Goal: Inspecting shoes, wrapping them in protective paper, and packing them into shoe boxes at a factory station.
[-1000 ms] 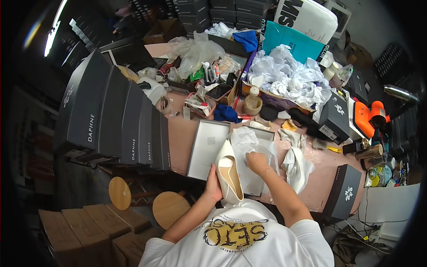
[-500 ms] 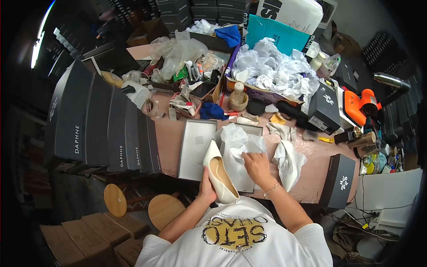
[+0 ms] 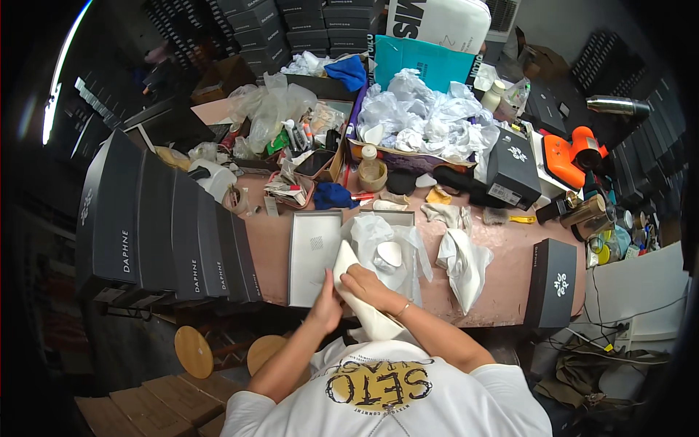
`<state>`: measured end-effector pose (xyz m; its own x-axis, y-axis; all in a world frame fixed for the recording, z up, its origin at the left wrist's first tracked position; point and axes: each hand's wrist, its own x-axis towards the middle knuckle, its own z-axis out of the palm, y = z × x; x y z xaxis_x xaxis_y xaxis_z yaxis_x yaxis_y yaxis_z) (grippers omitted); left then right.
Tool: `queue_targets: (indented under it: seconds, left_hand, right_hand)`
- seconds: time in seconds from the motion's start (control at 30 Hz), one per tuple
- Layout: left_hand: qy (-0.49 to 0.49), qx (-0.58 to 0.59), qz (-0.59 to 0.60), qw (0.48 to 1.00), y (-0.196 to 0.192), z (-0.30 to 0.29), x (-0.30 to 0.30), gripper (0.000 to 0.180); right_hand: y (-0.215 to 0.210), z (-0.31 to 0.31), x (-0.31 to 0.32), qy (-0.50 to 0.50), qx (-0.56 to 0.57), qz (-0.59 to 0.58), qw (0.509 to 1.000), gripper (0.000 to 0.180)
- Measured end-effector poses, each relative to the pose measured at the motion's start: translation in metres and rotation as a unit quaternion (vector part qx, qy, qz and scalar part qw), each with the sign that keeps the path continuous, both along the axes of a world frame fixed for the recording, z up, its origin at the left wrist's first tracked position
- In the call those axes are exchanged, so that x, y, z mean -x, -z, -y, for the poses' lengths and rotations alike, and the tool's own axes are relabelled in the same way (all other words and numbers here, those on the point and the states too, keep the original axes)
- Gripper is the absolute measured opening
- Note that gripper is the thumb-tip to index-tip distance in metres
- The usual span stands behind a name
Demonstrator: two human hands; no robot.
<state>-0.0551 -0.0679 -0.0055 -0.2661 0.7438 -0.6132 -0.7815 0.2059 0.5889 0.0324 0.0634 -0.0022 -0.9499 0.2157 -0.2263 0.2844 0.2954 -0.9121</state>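
Observation:
A white pointed-toe shoe [image 3: 373,320] is tilted in front of my chest, its toe pointing away from me. My left hand [image 3: 326,307] is closed against its left side. My right hand [image 3: 368,288] lies over the shoe's opening, fingers bent down onto or into it; the fingertips are hidden. Just beyond is the grey shoe box [image 3: 403,217] holding crumpled white tissue paper [image 3: 371,229] and a smooth white oval piece [image 3: 389,254]. Its lid [image 3: 309,264] lies to the left. Another white shoe [image 3: 461,280], partly wrapped in tissue, rests to the right.
Dark shoe boxes [image 3: 153,226] stand in a row at the left, and one dark box [image 3: 555,284] stands at the right table edge. A carton of crumpled tissue [image 3: 429,109], a blue cloth [image 3: 335,196], a glue jar [image 3: 371,172] and an orange tool [image 3: 564,162] are farther back.
My right hand has left the tissue and come onto the shoe. The shoe has turned, so its opening shows less. A white oval piece now shows on the tissue. The view has shifted slightly.

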Motion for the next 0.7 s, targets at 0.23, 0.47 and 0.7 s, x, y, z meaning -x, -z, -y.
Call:
queue_targets:
  seconds: [0.23,0.47,0.7]
  left_hand:
    - [-0.048,0.045,-0.075,0.995,0.019,-0.026,0.019,0.042]
    - [-0.035,-0.031,-0.077,0.996,0.010,-0.034,0.016,0.037]
    - [0.014,-0.063,-0.041,0.997,-0.005,-0.057,0.009,0.039]
  right_hand:
    - [0.021,0.019,0.009,-0.082,-0.044,0.001,0.996,0.062]
    - [-0.058,-0.002,-0.043,-0.054,0.141,-0.064,0.986,0.048]
    - [-0.005,-0.009,-0.050,0.007,-0.053,-0.021,0.998,0.057]
